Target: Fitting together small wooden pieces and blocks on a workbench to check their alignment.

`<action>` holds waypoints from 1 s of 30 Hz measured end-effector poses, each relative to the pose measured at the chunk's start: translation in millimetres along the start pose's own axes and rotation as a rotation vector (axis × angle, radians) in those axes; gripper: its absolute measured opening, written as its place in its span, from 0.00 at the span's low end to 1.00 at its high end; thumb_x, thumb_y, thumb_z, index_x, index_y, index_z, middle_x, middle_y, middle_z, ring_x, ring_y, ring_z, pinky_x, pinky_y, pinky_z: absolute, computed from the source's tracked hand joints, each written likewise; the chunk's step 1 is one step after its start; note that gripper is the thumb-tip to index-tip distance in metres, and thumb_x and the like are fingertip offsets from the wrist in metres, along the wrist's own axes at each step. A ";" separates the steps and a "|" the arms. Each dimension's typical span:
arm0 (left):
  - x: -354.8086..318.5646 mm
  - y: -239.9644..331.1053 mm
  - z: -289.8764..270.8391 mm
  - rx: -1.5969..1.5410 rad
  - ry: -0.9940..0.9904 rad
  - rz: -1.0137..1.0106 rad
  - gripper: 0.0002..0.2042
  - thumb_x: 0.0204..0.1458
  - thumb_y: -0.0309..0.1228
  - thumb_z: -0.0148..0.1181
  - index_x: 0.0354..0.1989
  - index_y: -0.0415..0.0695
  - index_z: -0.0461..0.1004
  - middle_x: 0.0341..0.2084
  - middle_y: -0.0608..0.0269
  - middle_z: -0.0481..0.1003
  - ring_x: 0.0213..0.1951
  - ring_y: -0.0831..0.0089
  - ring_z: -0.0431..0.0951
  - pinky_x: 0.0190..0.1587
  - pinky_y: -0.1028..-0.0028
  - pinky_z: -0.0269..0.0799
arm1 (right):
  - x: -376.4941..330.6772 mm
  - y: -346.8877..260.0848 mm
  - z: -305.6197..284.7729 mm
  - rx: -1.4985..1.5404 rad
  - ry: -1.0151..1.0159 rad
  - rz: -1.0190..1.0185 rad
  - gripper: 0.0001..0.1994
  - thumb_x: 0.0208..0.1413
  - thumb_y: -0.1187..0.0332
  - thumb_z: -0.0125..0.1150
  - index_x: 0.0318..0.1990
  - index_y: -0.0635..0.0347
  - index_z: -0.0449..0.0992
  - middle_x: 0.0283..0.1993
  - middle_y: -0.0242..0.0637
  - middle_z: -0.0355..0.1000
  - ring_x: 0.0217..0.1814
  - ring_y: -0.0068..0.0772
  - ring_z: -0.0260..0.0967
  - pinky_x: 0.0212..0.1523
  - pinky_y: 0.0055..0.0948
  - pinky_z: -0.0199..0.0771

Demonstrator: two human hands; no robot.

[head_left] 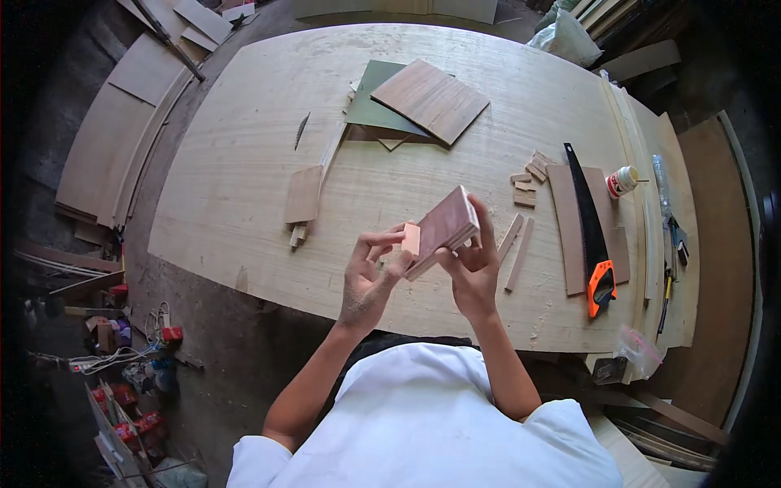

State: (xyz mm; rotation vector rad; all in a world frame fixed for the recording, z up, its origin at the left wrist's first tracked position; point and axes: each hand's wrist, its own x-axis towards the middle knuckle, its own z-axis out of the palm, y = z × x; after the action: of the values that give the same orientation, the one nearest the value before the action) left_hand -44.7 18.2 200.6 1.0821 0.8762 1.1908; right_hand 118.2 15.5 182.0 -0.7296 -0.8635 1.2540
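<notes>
My left hand (370, 281) pinches a small light wood block (411, 239) between thumb and fingers, close against a larger piece. That larger piece is a rectangular plywood block (443, 226) with a reddish-brown face and pale layered edges. It is tilted above the table, and my right hand (472, 268) grips its right end, thumb in front and fingers behind. Whether the small block touches the plywood block I cannot tell. Pale sawdust clings to my left wrist. Two thin wood strips (519, 254) lie on the table just right of my right hand.
On the wooden table (236, 171) lie a handsaw (600, 281) with an orange handle, several small wood offcuts (527, 191), stacked boards (431, 98), a saw blade (302, 130) and a board piece (303, 195). A white glue bottle (622, 181) stands right. Cables (122, 354) and red tools litter the floor at left.
</notes>
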 end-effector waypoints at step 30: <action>-5.1 -2.2 -20.0 0.278 -0.169 0.033 0.18 0.55 0.32 0.66 0.54 0.43 0.77 0.58 0.55 0.72 0.63 0.66 0.66 0.66 0.65 0.58 | -12.6 0.5 -9.6 -0.003 0.002 0.006 0.47 0.46 0.81 0.72 0.72 0.53 0.51 0.71 0.39 0.54 0.71 0.37 0.57 0.66 0.44 0.71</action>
State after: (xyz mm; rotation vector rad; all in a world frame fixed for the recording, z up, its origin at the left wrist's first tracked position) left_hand -63.9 16.7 193.0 1.4060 0.9112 1.0062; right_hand 125.1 3.1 174.9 -0.7355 -0.8627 1.2572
